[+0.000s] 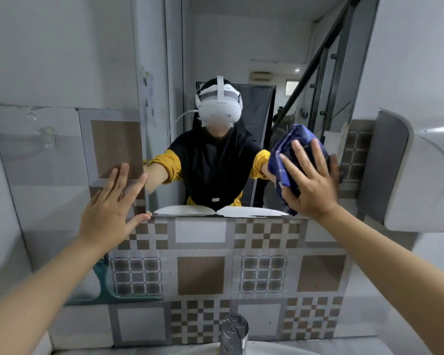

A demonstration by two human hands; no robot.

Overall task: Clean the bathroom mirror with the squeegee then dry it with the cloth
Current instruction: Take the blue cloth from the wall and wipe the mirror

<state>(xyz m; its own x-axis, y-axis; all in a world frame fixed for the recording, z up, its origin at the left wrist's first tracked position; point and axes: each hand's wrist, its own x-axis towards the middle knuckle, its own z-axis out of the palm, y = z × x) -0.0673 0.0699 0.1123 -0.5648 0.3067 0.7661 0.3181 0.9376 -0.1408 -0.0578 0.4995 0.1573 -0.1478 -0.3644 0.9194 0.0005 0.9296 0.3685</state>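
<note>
Mirror point(215, 60) glass fills the wall ahead of me, running from the upper middle down to a bottom edge just above the patterned tiles point(200, 275). My right hand point(310, 183) lies flat against the glass near its lower right corner, with the blue checked cloth point(285, 162) bunched under my palm. That grip is spread, fingers fanned wide over the cloth and pressing it to the glass rather than pinching it. A fold of the cloth sticks out above my fingertips and another hangs below the heel of my hand, reaching down to the bottom edge of the mirror.

My left hand point(110, 208) is bare and holds nothing. Its grip is spread too, fingers apart, laid at the lower left corner of the mirror where the glass meets the tiled wall; the thumb sits right on the bottom edge. Whether the palm is truly touching the wall I cannot tell.

Reflected in the glass I see my own arms reaching in from both sides, yellow sleeves point(169, 165) pushed up, and a white headset point(218, 108) on my head, with a stair rail point(318, 73) behind me.

Below the tiles, at the bottom of the view, a grey tap point(233, 334) stands at the back edge of a white sink point(318, 347). A white fixture point(415, 175) juts from the wall just right of the mirror.
</note>
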